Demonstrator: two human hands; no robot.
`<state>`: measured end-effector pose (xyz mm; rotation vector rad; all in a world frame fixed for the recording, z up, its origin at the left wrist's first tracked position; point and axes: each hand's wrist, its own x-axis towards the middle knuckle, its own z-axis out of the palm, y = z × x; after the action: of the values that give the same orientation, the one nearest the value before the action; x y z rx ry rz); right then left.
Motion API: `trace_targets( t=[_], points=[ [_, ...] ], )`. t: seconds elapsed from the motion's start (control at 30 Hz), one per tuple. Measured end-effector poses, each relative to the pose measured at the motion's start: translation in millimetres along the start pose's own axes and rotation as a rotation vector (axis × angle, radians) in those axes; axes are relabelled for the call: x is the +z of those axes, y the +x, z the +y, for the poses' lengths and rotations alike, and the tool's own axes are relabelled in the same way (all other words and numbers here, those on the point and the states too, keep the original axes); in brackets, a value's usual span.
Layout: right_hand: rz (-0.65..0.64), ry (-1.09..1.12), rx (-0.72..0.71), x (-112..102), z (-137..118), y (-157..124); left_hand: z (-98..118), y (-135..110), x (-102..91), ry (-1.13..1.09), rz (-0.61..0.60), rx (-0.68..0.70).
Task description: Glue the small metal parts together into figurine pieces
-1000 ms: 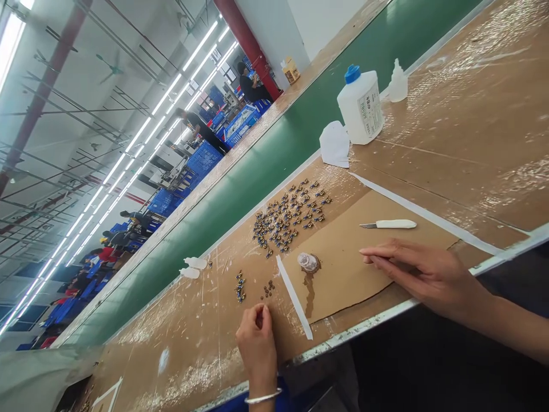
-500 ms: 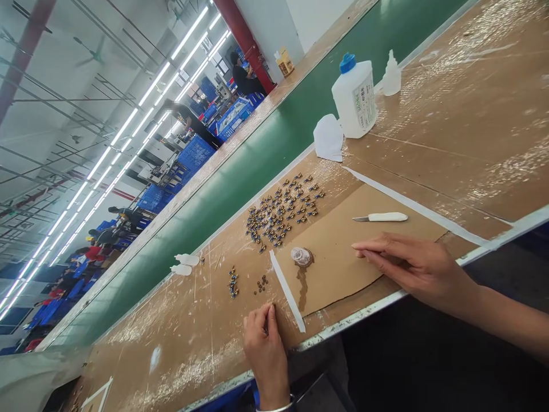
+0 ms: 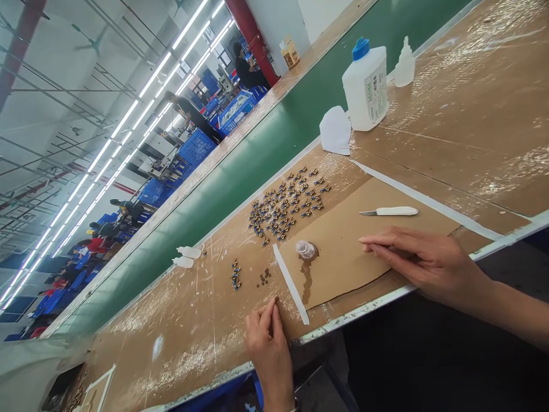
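My left hand [image 3: 266, 337] rests at the near edge of the cardboard-covered bench [image 3: 450, 131], fingers pinched together over a tiny dark part [image 3: 276, 298] at their tips. A small cluster of dark beads [image 3: 263, 277] and a few blue-and-gold parts [image 3: 234, 274] lie just beyond it. My right hand [image 3: 422, 262] lies on a brown cardboard sheet [image 3: 343, 246], fingers extended and close together, holding nothing. A white-handled knife [image 3: 390, 211] lies just beyond the right hand. A large spread of several blue-and-gold parts [image 3: 287, 203] sits farther out. A small clear cap [image 3: 307, 249] stands between the hands.
A white bottle with a blue cap [image 3: 366, 86], a small dropper bottle [image 3: 405, 64] and a white paper piece [image 3: 335, 131] stand at the far right. Two white nozzles [image 3: 185, 256] lie at left. A green conveyor belt [image 3: 257, 166] runs beyond the bench; other people work far off.
My left hand has drawn back toward the bench's near edge with its fingertips pinched together. The right hand has stayed flat on the cardboard. The view has shifted slightly.
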<state>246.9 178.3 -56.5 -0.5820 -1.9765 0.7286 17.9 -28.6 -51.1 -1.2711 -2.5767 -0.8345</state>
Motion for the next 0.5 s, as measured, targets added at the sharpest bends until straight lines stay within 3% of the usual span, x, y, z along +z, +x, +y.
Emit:
trace_targets(
  t=[0.17, 0.37, 0.5],
  points=[
    [0.013, -0.022, -0.013, 1.3, 1.1, 0.4, 1.5, -1.7, 0.7, -0.017, 0.011, -0.018],
    [0.007, -0.008, 0.070, 2.3, -1.6, -0.7, 1.3, -2.7, 1.8, -0.065, 0.025, -0.005],
    [-0.010, -0.049, 0.008, 0.6, -2.0, 1.4, 3.3, -6.2, 2.3, -0.090, 0.019, -0.003]
  ],
)
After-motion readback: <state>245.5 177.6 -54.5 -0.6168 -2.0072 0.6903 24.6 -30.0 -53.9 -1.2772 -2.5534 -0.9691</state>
